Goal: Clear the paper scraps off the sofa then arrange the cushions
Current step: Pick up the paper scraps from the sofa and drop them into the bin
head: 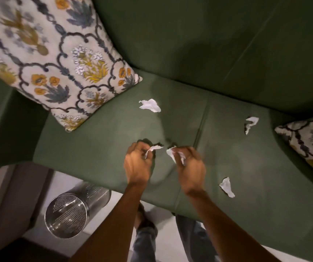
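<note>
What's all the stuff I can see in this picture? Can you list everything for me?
sofa: one, dark green, fills most of the view
large cushion: one, cream with floral print, at the sofa's left end
second cushion: one, same print, at the right edge, partly cut off
loose paper scraps: three, white, on the seat, one near the large cushion, one towards the right, one near the front edge
held paper scraps: two, white, one in each hand
bin: one, shiny perforated metal, on the floor by the sofa
left hand: pinching a scrap
right hand: gripping a scrap
legs: in grey-blue trousers, below
</note>
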Available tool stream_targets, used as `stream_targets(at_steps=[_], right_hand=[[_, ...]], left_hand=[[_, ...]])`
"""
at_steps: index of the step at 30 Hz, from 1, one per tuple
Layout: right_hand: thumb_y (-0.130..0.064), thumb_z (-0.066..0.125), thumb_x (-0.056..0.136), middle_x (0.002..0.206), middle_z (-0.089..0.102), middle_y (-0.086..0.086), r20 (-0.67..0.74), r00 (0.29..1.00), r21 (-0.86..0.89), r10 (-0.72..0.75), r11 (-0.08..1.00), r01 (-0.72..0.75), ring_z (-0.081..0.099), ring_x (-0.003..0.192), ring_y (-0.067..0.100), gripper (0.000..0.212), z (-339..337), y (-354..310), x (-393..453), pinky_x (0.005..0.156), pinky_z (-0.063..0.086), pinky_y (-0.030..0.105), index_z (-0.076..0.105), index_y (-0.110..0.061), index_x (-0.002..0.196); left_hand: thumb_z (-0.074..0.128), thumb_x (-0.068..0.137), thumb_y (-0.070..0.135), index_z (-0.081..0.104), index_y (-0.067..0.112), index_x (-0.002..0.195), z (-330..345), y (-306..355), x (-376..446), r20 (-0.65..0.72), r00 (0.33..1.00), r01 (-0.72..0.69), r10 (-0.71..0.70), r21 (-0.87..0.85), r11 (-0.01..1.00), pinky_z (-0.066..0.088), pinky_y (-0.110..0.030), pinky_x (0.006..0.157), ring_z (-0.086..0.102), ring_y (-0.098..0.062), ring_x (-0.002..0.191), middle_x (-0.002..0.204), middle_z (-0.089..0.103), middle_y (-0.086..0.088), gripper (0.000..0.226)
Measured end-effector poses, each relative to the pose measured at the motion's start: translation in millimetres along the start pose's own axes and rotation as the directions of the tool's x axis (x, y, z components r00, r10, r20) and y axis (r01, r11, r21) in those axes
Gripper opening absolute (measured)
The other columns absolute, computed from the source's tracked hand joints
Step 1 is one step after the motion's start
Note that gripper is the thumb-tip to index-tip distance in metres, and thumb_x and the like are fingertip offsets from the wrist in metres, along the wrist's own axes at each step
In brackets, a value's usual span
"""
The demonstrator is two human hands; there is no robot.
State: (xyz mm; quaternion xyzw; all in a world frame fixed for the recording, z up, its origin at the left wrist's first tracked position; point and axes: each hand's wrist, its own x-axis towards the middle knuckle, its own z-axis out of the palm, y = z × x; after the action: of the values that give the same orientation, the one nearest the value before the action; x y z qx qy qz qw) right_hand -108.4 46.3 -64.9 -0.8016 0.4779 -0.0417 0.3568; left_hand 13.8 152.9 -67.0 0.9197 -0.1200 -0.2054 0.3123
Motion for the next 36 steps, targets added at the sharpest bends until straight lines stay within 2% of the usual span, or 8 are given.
stream_targets(at_steps=[6,12,15,18,20,26,30,36], right_hand=[[-0.026,0.068,0.102,0.112,0.076,-0.003,0.102,0.978,-0.012,-0.181,0.983,0.183,0.065,0.104,0.024,0.015,72,-67,-42,0.084,0.057,0.038,0.079,-0.029,0.111],[-0.016,0.071,0.098,0.11,0.081,0.0,0.347,0.93,0.055,-0.124,0.992,0.112,0.077,0.092,0.028,0.021,156,-106,-117,0.079,0.057,0.03,0.073,-0.027,0.115],[-0.016,0.072,0.099,0.105,0.081,-0.001,0.409,0.905,0.11,-0.116,0.991,0.078,0.079,0.086,0.022,0.021,208,-121,-158,0.078,0.065,0.034,0.071,-0.025,0.117],[-0.016,0.073,0.097,0.106,0.081,-0.003,0.459,0.877,0.148,-0.141,0.986,0.081,0.077,0.082,0.012,0.021,260,-135,-193,0.075,0.063,0.016,0.072,-0.023,0.118],[-0.018,0.072,0.097,0.106,0.082,0.0,0.502,0.849,0.163,-0.166,0.982,0.095,0.078,0.084,0.019,0.025,295,-143,-217,0.077,0.065,0.025,0.07,-0.022,0.122],[-0.009,0.07,0.095,0.13,0.077,0.007,0.573,0.788,0.127,-0.226,0.974,0.187,0.075,0.109,0.031,0.047,368,-142,-268,0.094,0.062,0.046,0.064,-0.019,0.14],[-0.011,0.073,0.095,0.158,0.058,0.007,0.648,0.73,0.055,-0.216,0.97,0.239,0.068,0.13,0.034,0.064,388,-131,-281,0.109,0.055,0.046,0.053,-0.02,0.155],[-0.01,0.072,0.095,0.165,0.05,0.005,0.707,0.676,-0.015,-0.206,0.952,0.306,0.059,0.142,0.033,0.07,376,-126,-288,0.115,0.051,0.047,0.047,-0.023,0.159]], left_hand=[[0.079,0.088,0.012,0.072,0.018,0.096,-57,-89,-23,-0.13,0.959,0.254,-0.252,0.001,0.967,0.06,-0.044,0.078,0.073,-0.031,0.085,0.1,0.076,-0.007,0.012],[0.082,0.087,0.013,0.072,0.012,0.091,-128,-215,-64,-0.269,0.74,0.584,-0.616,-0.198,0.787,0.049,-0.034,0.077,0.074,-0.039,0.089,0.093,0.079,-0.015,0.012],[0.083,0.086,0.013,0.073,0.009,0.091,-159,-282,-89,-0.253,0.668,0.648,-0.7,-0.265,0.714,0.055,-0.04,0.082,0.074,-0.041,0.09,0.093,0.079,-0.018,0.011],[0.084,0.086,0.021,0.076,0.011,0.092,-178,-339,-106,-0.25,0.622,0.694,-0.742,-0.262,0.67,0.055,-0.042,0.087,0.074,-0.043,0.096,0.098,0.081,-0.019,0.014],[0.084,0.087,0.024,0.077,0.01,0.094,-184,-375,-112,-0.242,0.608,0.707,-0.756,-0.269,0.654,0.055,-0.041,0.089,0.074,-0.043,0.098,0.1,0.081,-0.018,0.018],[0.083,0.088,0.025,0.077,0.01,0.103,-177,-442,-112,-0.146,0.638,0.718,-0.756,-0.243,0.653,0.054,-0.035,0.087,0.075,-0.04,0.101,0.106,0.081,-0.016,0.022],[0.076,0.088,0.008,0.072,0.008,0.127,-170,-457,-116,-0.096,0.7,0.674,-0.707,-0.237,0.7,0.056,-0.043,0.099,0.073,-0.04,0.111,0.123,0.075,-0.018,0.039],[0.063,0.097,0.006,0.069,0.01,0.131,-176,-444,-123,-0.091,0.794,0.573,-0.602,-0.223,0.789,0.054,-0.041,0.098,0.068,-0.041,0.121,0.131,0.073,-0.018,0.035]])
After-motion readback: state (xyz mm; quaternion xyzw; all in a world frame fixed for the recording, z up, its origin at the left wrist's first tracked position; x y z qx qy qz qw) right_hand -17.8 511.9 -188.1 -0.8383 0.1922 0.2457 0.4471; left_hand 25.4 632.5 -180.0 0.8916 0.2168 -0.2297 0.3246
